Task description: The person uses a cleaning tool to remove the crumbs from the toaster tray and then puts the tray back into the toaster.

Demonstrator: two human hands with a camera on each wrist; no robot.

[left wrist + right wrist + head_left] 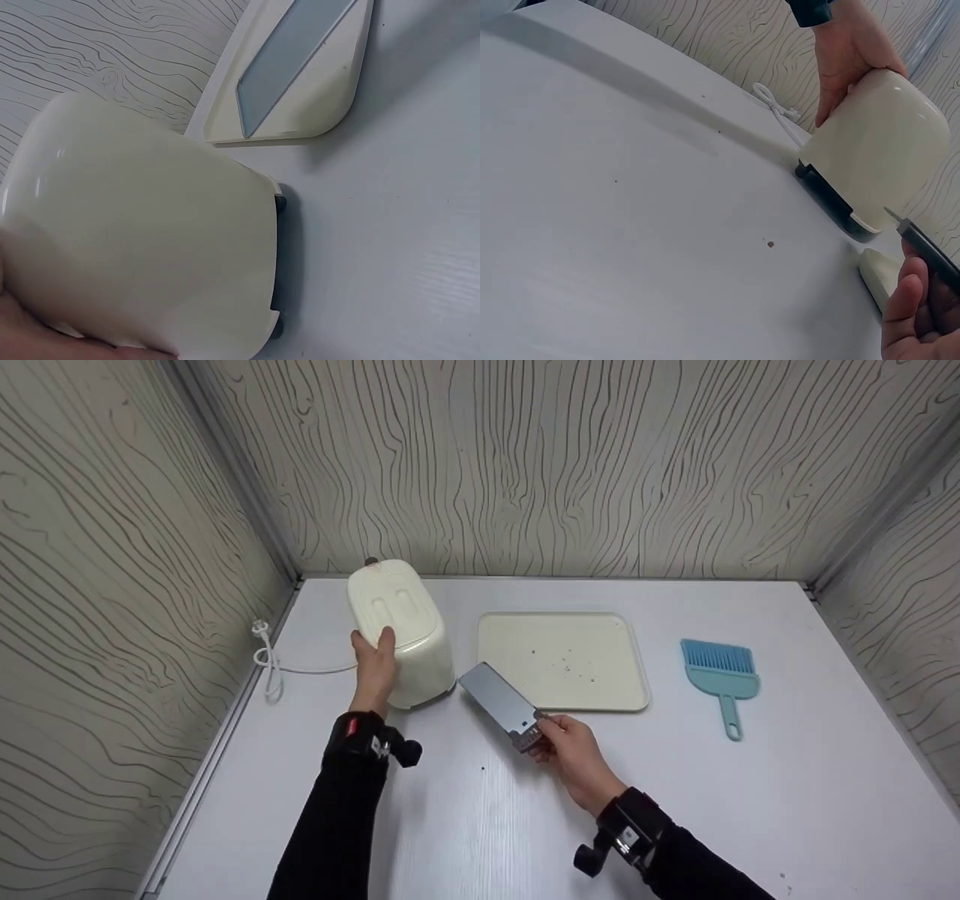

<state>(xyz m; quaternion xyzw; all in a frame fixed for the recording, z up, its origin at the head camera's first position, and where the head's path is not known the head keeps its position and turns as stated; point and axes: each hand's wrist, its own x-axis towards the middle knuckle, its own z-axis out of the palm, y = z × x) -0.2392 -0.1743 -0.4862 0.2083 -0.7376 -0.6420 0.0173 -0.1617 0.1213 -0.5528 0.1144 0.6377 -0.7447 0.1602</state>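
A cream toaster (426, 671) with a lid over its top stands at the left of the white table. My left hand (374, 666) grips its near end, thumb and fingers spread over the shell; the fingers are partly hidden. In the left wrist view the toaster's smooth side (150, 232) shows, with dark feet beneath. Between thumb and fingers, my right hand (576, 755) pinches the dark end of a flat grey crumb tray (499, 695). The crumb tray is held tilted, off the table, between the toaster and a cream serving tray (491, 622) with dark crumbs on it.
A blue-green hand brush (722, 682) lies at the right. The toaster's white cord and plug (270, 660) lie by the left wall. A few crumbs dot the tabletop, one brown crumb (771, 244) among them. Patterned walls (525, 472) enclose the back and sides.
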